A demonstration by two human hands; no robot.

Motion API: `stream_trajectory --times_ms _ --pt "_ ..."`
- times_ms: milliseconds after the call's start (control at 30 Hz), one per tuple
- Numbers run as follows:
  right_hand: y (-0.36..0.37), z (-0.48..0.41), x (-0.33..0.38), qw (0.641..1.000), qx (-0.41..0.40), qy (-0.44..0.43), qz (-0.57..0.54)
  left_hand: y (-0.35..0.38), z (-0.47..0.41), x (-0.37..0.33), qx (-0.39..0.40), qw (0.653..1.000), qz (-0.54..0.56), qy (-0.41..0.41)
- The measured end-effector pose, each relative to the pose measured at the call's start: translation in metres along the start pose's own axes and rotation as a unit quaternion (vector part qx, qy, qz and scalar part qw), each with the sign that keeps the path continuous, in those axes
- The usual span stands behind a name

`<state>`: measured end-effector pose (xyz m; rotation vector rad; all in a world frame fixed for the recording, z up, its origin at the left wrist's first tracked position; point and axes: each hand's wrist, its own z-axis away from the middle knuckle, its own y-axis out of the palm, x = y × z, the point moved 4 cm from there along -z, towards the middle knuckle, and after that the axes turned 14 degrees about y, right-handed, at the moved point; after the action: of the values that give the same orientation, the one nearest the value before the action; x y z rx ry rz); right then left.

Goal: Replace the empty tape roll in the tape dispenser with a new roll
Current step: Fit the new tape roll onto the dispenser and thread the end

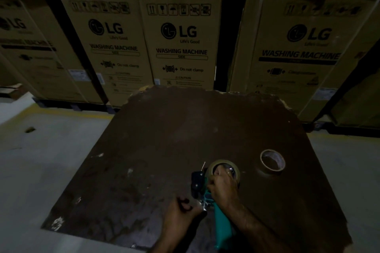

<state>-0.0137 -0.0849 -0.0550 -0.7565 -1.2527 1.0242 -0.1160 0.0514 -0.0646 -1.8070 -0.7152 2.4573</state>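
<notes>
A dim warehouse aisle, seen from above a person's two bare forearms. A worn dark brown board [174, 150], its far edge ragged, serves as the work surface over a pale concrete floor [51, 150]. Behind it stand tall LG washing machine cartons [181, 41] in a row.

Low and right of centre on the board lies a teal-handled tape dispenser [211, 197], handle pointing back toward the person, its black front plate facing away to the left. A roll of tape [225, 165], thick enough to be the new one, sits at the dispenser's hub end. The right hand [223, 185] reaches over the dispenser with fingers curled into the roll's centre hole, gripping it, most likely to seat it on the spindle; whether it is fully pushed home cannot be made out in this light.

The left hand [181, 209] is loosely curled at the metal parts beside the handle, apparently bracing the dispenser so it does not slide while the roll is pressed on. Whether it truly pinches anything cannot be told.

Set apart to the right, an empty cardboard core [272, 162] stands on its edge rim on the board, clear of both hands, seemingly parked out of the way as the spent roll.
</notes>
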Motion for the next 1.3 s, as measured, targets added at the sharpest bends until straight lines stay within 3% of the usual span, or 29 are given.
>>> stream_trajectory --times_ms 133,267,467,533,667,800,1000,1067,1167,1300 --pt "-0.003 0.001 0.004 0.998 -0.005 -0.011 0.059 0.028 0.005 -0.002 0.041 0.998 0.032 0.038" --pt "-0.005 0.002 0.005 0.993 -0.019 -0.055 0.104 0.026 0.002 -0.008 -0.011 0.998 -0.002 0.058" --pt "-0.005 0.001 0.006 0.983 -0.022 -0.137 0.122 0.027 0.000 0.000 -0.024 0.998 -0.029 0.045" --pt "-0.006 0.001 0.009 0.983 0.012 -0.142 0.115 0.027 -0.001 0.002 -0.035 0.998 -0.031 0.038" --pt "-0.006 0.000 0.010 0.990 0.031 -0.105 0.091 0.033 0.003 0.007 -0.029 0.999 -0.018 0.033" --pt "-0.004 0.003 0.007 0.998 -0.004 -0.069 0.004 0.041 0.009 0.006 -0.014 0.998 0.025 0.048" --pt "-0.003 0.000 0.002 0.998 -0.005 -0.034 -0.046 0.038 0.017 -0.001 0.032 0.994 -0.041 0.100" --pt "-0.004 0.000 0.000 0.998 -0.004 -0.032 -0.054 0.041 0.017 -0.001 0.043 0.995 -0.014 0.088" --pt "-0.007 0.001 0.000 0.998 -0.001 -0.033 -0.052 0.046 0.014 0.000 0.027 0.997 -0.010 0.077" --pt "-0.009 -0.001 0.001 0.997 0.004 -0.032 -0.064 0.040 0.016 -0.008 0.028 0.990 -0.084 0.113"
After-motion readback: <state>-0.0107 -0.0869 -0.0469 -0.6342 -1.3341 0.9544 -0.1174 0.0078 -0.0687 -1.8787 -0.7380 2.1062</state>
